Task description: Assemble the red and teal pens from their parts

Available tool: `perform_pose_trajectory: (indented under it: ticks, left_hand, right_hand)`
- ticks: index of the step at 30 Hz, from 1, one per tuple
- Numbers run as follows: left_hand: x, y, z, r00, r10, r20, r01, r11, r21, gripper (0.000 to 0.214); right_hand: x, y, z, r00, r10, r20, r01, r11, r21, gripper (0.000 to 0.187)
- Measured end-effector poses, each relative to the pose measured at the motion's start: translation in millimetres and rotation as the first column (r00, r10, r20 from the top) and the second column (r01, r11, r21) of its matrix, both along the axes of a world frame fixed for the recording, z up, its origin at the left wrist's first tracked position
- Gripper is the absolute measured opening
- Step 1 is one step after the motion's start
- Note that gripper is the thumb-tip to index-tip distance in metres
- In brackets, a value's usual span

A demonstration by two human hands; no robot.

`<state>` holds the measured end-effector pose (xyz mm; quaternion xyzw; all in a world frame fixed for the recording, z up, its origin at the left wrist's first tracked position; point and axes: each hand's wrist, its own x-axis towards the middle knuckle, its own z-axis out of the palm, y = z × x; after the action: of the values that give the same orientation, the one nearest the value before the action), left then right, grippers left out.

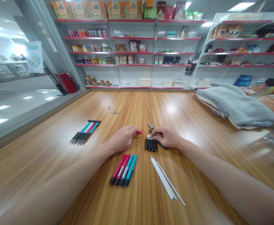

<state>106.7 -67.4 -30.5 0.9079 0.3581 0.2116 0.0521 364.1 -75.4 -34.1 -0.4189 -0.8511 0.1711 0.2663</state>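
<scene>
My left hand (125,137) is closed round a red pen barrel (139,132), whose end sticks out past the fingertips. My right hand (166,136) pinches down at small white parts (149,136), and what is between its fingertips is too small to make out. Just in front of those fingers lie several black pen grips (150,145) in a row, with a curved black piece (161,145) under the hand. Small metal springs or tips (150,126) are beyond. Nearer me lie pink and blue pen barrels (123,170) and white refills (162,178).
Several whole pens (85,132) lie side by side on the left of the wooden table (68,181). A thin loop (116,111) and a tiny metal piece (109,107) are farther back. Folded striped cloth (240,104) is stacked at right. Stocked shelves (132,38) stand behind.
</scene>
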Motion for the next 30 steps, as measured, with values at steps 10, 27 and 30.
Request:
perform_pose_trajectory:
  ticks: [10,27,30]
  left_hand:
    - [0,-3,3.0,0.999,-0.047,0.01,0.047,0.999,0.021,0.023]
    - [5,-8,6.0,0.986,-0.161,0.048,0.156,0.983,0.097,0.026]
    - [6,-9,6.1,0.985,-0.164,0.045,0.158,0.98,0.121,0.027]
  right_hand:
    - [-1,1,2.2,0.997,-0.034,0.074,0.034,0.999,0.008,0.008]
    - [-13,-11,12.1,0.999,0.009,0.047,-0.026,0.925,0.378,0.013]
    - [-14,-10,11.2,0.999,0.001,0.036,-0.015,0.918,0.396,0.013]
